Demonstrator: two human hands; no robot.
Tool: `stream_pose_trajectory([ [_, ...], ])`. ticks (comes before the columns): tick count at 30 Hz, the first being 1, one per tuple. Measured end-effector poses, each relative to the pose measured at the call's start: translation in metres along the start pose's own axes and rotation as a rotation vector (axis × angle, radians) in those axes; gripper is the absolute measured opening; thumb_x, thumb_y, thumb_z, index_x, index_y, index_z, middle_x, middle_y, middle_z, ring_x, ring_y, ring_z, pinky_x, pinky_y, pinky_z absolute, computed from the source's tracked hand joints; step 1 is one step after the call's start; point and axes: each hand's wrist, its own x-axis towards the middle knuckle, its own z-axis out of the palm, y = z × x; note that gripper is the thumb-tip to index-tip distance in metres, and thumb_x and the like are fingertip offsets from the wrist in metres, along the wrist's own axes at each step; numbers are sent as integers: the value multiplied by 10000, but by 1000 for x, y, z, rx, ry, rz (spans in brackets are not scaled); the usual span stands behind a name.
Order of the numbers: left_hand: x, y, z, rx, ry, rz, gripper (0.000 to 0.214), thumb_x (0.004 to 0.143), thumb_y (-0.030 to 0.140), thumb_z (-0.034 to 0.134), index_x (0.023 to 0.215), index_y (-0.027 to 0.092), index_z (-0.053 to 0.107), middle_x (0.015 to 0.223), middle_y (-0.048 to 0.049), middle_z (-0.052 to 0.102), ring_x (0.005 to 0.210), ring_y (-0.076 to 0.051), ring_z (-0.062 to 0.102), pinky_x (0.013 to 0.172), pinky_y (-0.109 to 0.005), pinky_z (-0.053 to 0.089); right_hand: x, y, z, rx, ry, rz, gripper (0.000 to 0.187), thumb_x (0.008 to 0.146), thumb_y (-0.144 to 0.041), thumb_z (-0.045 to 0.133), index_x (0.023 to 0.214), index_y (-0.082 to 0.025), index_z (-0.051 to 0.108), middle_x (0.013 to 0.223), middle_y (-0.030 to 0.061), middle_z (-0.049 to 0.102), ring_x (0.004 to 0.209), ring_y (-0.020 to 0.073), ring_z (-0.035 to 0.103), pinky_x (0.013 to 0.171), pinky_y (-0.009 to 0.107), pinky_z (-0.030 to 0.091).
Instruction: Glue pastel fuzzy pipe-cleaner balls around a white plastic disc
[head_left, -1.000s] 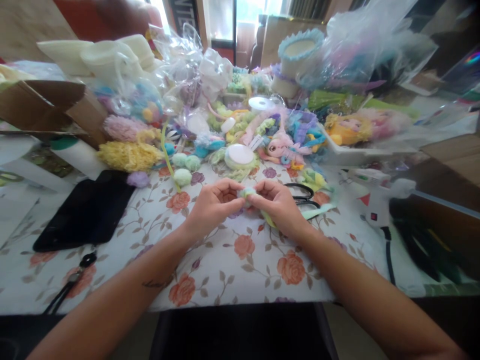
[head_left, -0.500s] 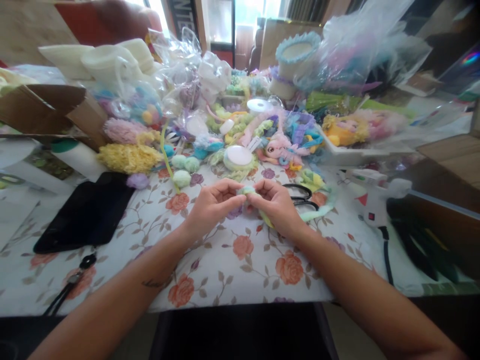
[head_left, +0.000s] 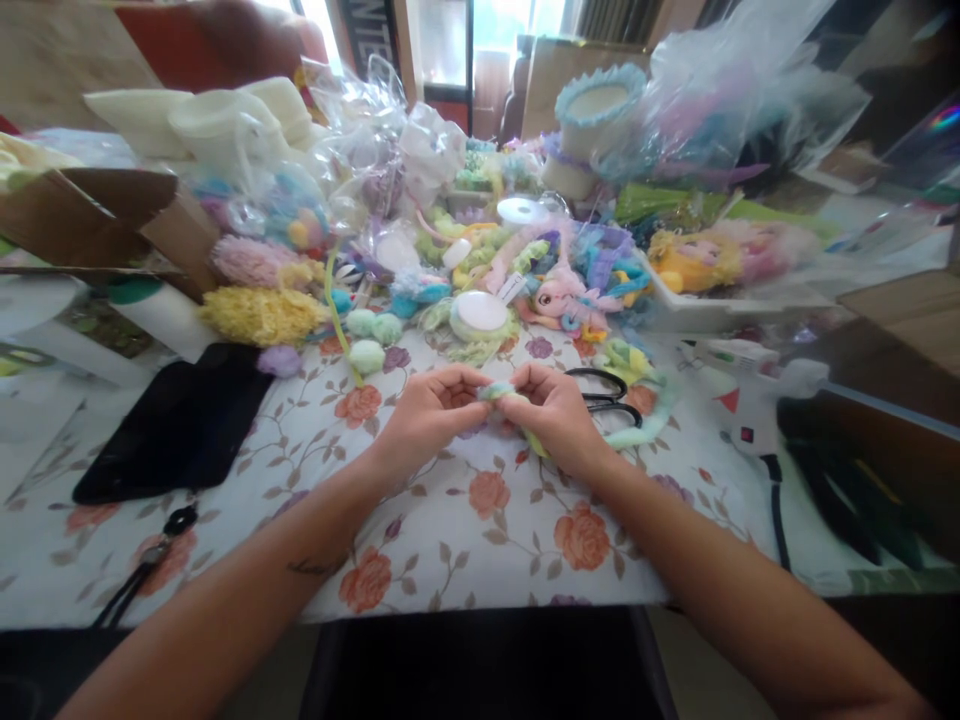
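Note:
My left hand (head_left: 426,412) and my right hand (head_left: 553,408) meet over the flowered tablecloth (head_left: 465,520). Both pinch a small pale green and blue fuzzy coil (head_left: 496,391) held between their fingertips. A green fuzzy strand (head_left: 630,432) trails from under my right hand out to the right. Black-handled scissors (head_left: 604,392) lie just behind my right hand. Several small green pompoms (head_left: 367,352) sit behind my left hand.
A heap of pastel fuzzy craft pieces and a small doll (head_left: 559,297) fills the table's far half. A black phone (head_left: 176,418) with a lanyard lies at left, beside a cardboard box (head_left: 112,225). A white glue gun (head_left: 750,395) rests at right, with clear plastic bags (head_left: 720,100) behind.
My fingers have shifted slightly on the fuzzy coil, turning it between the two hands. Both hands stay in the same spot.

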Motion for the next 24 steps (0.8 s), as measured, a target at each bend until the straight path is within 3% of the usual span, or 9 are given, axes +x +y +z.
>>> stream_pose_trajectory([
  [8,-1,6,1,74,50,22,199,714,281,773,853,150,718,747,-14,692,657,-113,598,575,-211,466,3,1,-2,-40,-6,-36,186,708,-251,701,712,-191,525,577,-54,596,483,93,543,481,211,399],
  [12,1,6,0,51,43,32,151,712,260,774,812,158,724,761,-14,718,684,-120,633,632,-219,498,1,1,-1,-112,-11,-74,162,724,-241,684,725,-188,531,582,-54,588,490,85,520,477,204,372],
  [24,-3,2,0,-11,41,-41,203,731,275,779,886,156,723,748,-18,709,660,-112,612,614,-214,475,-1,-3,0,-105,0,-61,139,675,-214,648,694,-193,513,563,-67,532,476,79,462,475,212,352],
])
